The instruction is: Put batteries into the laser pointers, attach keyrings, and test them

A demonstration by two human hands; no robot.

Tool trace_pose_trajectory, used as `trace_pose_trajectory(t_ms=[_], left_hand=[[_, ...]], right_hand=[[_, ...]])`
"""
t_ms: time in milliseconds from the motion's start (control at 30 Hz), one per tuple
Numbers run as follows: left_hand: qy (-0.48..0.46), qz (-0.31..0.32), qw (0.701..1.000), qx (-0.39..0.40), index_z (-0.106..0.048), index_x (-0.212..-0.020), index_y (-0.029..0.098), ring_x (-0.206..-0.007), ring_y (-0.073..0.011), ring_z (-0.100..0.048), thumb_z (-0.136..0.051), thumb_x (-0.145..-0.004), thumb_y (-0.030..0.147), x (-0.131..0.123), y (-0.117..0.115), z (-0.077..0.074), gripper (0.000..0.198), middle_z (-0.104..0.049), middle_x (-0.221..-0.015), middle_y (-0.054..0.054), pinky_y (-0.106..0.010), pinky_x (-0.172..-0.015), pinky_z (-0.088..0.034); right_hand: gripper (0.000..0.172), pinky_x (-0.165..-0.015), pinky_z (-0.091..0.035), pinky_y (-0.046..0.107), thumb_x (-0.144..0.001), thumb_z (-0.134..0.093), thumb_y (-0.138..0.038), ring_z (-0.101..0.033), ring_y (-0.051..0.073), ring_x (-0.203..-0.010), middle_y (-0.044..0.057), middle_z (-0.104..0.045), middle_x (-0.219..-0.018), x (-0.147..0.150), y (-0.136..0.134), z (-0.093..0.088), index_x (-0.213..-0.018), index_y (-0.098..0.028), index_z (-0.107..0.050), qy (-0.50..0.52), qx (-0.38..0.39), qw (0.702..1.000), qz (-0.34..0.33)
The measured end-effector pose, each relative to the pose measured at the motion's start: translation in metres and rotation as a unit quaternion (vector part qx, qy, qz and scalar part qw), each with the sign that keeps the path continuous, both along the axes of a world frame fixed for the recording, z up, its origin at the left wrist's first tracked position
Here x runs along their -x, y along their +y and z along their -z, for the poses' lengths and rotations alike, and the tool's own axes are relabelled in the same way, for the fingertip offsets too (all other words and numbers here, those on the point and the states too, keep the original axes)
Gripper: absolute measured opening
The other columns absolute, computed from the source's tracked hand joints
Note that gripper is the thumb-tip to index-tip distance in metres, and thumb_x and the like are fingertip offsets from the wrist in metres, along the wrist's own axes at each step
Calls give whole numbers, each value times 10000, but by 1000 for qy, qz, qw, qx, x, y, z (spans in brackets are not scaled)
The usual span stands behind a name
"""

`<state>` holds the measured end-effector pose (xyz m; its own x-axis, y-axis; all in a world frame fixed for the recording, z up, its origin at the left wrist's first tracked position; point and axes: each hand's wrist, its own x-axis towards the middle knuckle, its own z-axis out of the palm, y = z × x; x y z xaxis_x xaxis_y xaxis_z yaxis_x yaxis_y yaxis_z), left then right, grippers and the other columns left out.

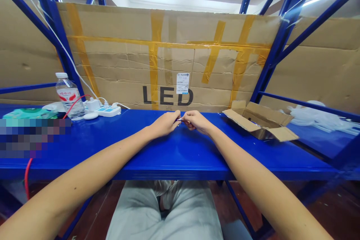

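Over the middle of the blue tabletop (174,153), both of my hands meet at one small, shiny item (180,119), too small and too covered by fingers to name. My left hand (165,123) has its thumb and fingers closed on the item's left side. From the right, my right hand (196,120) pinches the same item, its fingers curled in. The fingertips of the two hands almost touch. Only a silvery glint of the item shows between them.
An opened cardboard box (260,120) lies at right, with clear plastic wrap (317,116) beyond it. On the left stand a water bottle (69,97), a power strip (108,110) with plugs, and a green packet (29,113). A large taped carton (126,63) forms the back wall.
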<state>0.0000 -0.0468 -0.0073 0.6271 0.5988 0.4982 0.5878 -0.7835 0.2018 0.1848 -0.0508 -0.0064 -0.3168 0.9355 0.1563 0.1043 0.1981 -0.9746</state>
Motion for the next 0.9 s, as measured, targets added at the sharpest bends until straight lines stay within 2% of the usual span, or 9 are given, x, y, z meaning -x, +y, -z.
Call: trace_pose_trajectory(t_ms=[167,267,333,433,633,733,833,900], left_hand=[[-28,-26,999,0,-542,-928,179,-860,-218,-602,-423,-966,277,-5,3,2,159,-644,-930,-94,-333,-749,-450],[0,-42,999,-7,-568,-843,167,-923,-232,-589,-329,-983,236,-6,10,4,286,-631,-928,-117,-370,-850,-455],[20,-48,999,12,-585,-829,166,-903,-236,-602,-346,-979,233,-6,12,4,291,-647,-909,-117,-365,-830,-460],[13,-45,998,32,-615,-903,166,-879,-242,-634,-418,-965,252,-4,10,3,223,-689,-923,-109,-343,-765,-464],[32,-30,998,-55,-610,-967,158,-903,-249,-649,-436,-970,236,-1,3,4,191,-690,-964,-123,-345,-791,-467],[32,-32,996,-73,-605,-968,158,-899,-244,-642,-444,-972,239,-2,3,4,181,-674,-957,-122,-346,-805,-470],[13,-25,997,-68,-605,-973,156,-910,-243,-633,-451,-966,239,-4,4,4,175,-673,-960,-119,-351,-818,-469],[-12,-24,998,-53,-608,-961,160,-916,-239,-630,-421,-977,250,-5,7,4,208,-678,-956,-113,-349,-821,-465]], right_hand=[[170,-371,-224,193,-701,-625,-215,-341,59,-370,-64,-436,-440,-1,1,-2,-606,-184,-488,-4,-35,999,11],[163,-375,-269,200,-713,-639,-236,-373,69,-369,-63,-455,-430,0,1,-3,-626,-183,-513,-36,-80,996,27],[160,-381,-292,204,-717,-642,-240,-398,73,-375,-57,-472,-438,0,1,-3,-628,-180,-524,-57,-98,993,36],[182,-379,-272,202,-710,-651,-243,-380,66,-373,-57,-463,-444,-1,1,-2,-610,-180,-513,-46,-76,996,30],[262,-371,-165,191,-663,-675,-232,-274,42,-392,-58,-406,-457,-2,0,-2,-557,-187,-439,30,15,999,5],[301,-373,-142,189,-650,-683,-235,-238,38,-405,-62,-373,-460,-1,-1,-4,-544,-192,-404,52,43,998,-7],[305,-374,-157,190,-668,-680,-243,-252,40,-403,-61,-376,-462,-1,-1,-5,-550,-193,-403,48,32,998,-4],[263,-374,-203,194,-693,-673,-254,-303,51,-392,-59,-408,-462,-1,0,-5,-582,-191,-443,25,-12,1000,13]])
